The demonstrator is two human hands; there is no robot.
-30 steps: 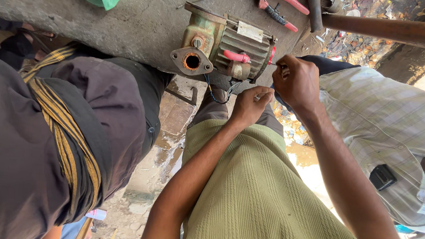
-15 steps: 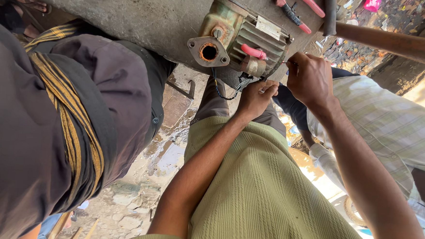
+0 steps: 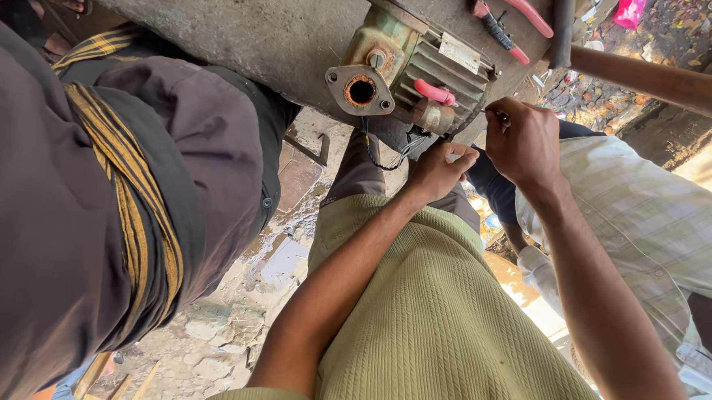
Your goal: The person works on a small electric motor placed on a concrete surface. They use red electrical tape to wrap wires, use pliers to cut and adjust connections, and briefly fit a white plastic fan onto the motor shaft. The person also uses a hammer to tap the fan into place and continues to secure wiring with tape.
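On rough concrete slab (image 3: pixel 243 32), ribbed green pump (image 3: pixel 416 69)

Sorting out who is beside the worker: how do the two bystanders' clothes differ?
The dark garment on the person's left is plain brown-black with a yellow-striped band; the checked shirt on the right is pale with faint lines. The dark one fills more of the view. Both flank the green pump motor.

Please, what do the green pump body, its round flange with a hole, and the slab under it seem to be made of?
The green ribbed pump body looks like cast metal under worn paint, judging by its moulded fins. The round flange with a hole seems bare metal; its bore is orange, probably rust. The grey slab looks like rough concrete or stone, matte and pitted; which one is unclear.
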